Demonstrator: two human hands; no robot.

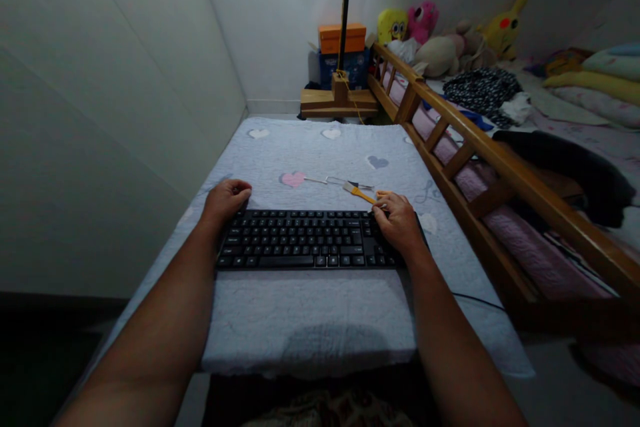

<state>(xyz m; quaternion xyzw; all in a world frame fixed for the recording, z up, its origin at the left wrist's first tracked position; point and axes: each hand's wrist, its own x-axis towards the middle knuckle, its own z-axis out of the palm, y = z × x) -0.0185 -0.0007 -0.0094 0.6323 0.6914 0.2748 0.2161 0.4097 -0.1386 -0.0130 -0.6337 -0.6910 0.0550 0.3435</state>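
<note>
A black keyboard [295, 240] lies flat across the cloth-covered table, its keys facing up. My left hand [226, 201] rests at its upper left corner, fingers curled together, with nothing visible in them. My right hand [399, 219] lies over the keyboard's upper right part, covering some number keys. Its thumb and fingers are drawn together; whatever may be between them is too small to make out. Just beyond the keyboard is a small brush [361, 194] with a yellow handle that runs toward my right fingers. Behind it lies a thin metal wire tool [340, 180].
A light blue cloth [300, 320] with hearts covers the table. A black cable [477, 299] runs off to the right. Along the right side stands a wooden bed rail [480, 140], with plush toys on the bed. An orange box [343, 39] and a wooden stand [340, 101] are behind the table.
</note>
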